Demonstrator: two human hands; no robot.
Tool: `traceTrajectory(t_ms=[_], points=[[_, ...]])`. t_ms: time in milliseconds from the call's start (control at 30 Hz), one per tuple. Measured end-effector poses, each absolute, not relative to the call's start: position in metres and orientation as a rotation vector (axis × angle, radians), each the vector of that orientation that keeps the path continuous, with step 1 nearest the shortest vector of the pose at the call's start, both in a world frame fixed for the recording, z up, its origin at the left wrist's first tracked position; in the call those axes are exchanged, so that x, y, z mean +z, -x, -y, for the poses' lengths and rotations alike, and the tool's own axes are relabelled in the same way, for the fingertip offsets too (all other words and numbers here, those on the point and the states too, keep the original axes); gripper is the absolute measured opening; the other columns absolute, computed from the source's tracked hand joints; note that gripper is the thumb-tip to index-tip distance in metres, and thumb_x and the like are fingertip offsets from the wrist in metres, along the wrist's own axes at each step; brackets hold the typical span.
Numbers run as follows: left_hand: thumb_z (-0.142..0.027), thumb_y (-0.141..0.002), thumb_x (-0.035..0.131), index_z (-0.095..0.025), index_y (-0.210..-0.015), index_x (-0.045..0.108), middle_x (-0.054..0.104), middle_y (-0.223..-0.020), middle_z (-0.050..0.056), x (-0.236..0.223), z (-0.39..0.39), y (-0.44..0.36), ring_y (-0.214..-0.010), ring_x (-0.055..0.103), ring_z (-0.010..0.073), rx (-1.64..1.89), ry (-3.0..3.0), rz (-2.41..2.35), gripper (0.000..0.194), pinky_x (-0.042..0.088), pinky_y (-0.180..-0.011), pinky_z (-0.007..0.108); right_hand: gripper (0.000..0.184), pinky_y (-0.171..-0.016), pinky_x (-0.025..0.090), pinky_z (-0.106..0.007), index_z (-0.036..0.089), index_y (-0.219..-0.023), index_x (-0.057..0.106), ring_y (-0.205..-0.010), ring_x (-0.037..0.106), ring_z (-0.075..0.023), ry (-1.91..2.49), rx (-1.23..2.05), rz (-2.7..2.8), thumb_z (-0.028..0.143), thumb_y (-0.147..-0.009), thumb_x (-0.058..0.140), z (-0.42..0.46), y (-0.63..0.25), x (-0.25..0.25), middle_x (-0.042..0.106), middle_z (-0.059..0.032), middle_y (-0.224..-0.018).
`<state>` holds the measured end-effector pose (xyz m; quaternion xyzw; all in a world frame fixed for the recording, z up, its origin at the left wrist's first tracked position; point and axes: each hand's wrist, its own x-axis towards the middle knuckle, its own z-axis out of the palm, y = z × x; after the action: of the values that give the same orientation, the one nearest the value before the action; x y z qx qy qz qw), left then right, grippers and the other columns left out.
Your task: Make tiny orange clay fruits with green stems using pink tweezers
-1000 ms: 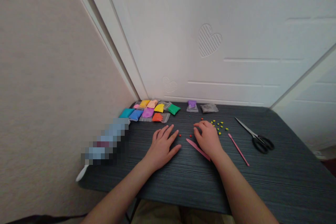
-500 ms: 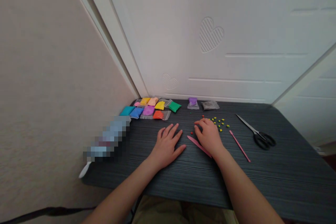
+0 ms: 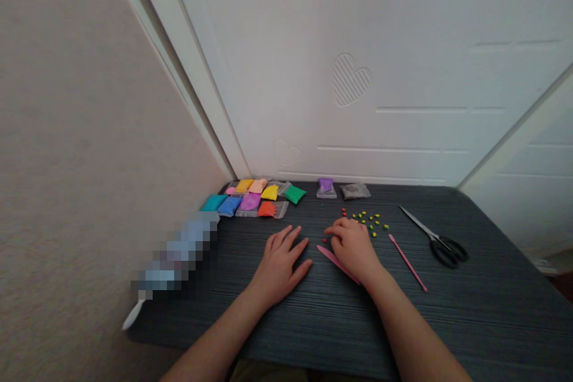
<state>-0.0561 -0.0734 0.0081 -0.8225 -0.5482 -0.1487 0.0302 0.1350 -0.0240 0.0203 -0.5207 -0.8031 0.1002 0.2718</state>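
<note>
My left hand (image 3: pixel 280 265) lies palm down on the dark table, its fingers stretched and spread, holding nothing. My right hand (image 3: pixel 353 248) rests to the right of it, with the index finger reaching left and the other fingers bent. Just below that fingertip sits a small red clay piece (image 3: pixel 324 240), apart from the finger as far as I can see. A pink flat modelling knife (image 3: pixel 335 261) lies partly under my right hand. Beyond the knuckles are small red pieces (image 3: pixel 344 210) and several green-and-yellow clay bits (image 3: pixel 374 234), some partly hidden by the hand.
Bags of coloured clay, including a green one (image 3: pixel 295 194) and a purple one (image 3: pixel 326 185), line the table's back. A thin pink tool (image 3: pixel 408 262) and black-handled scissors (image 3: pixel 441 242) lie at right. A blurred packet (image 3: pixel 179 250) stands by the left wall.
My right hand has shifted slightly left and nearer, bringing its index finger close to the red piece. A second red piece now shows beyond it. The view has tilted up; my left hand stays spread.
</note>
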Motion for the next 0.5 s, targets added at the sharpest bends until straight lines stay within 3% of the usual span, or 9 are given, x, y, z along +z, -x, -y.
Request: traceTrajectory(t_ms=[333,500], points=[[-0.043,-0.083,0.040,-0.022,-0.123,0.046,0.038,-0.136,0.010,0.0045,0.0702,0.0546,-0.126,0.028,0.0279,-0.488,2.524,1.731,0.045,0.030,-0.098,0.050,0.022,-0.083,0.028,-0.034,0.026,-0.091,0.064,-0.092,0.049,-0.0171,1.407,0.248,2.218,0.018,-0.079,0.047,0.0268,-0.1329,0.0206,0.060,-0.0015,-0.093],[-0.037,-0.084,0.040,-0.023,-0.116,0.052,0.042,-0.132,0.008,0.0061,0.0726,0.0566,-0.125,0.030,0.0265,-0.527,2.540,1.702,0.038,0.030,-0.099,0.048,0.017,-0.083,0.027,-0.035,0.028,-0.090,0.064,-0.090,0.050,-0.0169,1.395,0.231,2.274,0.027,-0.080,0.050,0.0267,-0.1340,0.0185,0.061,-0.0006,-0.091]])
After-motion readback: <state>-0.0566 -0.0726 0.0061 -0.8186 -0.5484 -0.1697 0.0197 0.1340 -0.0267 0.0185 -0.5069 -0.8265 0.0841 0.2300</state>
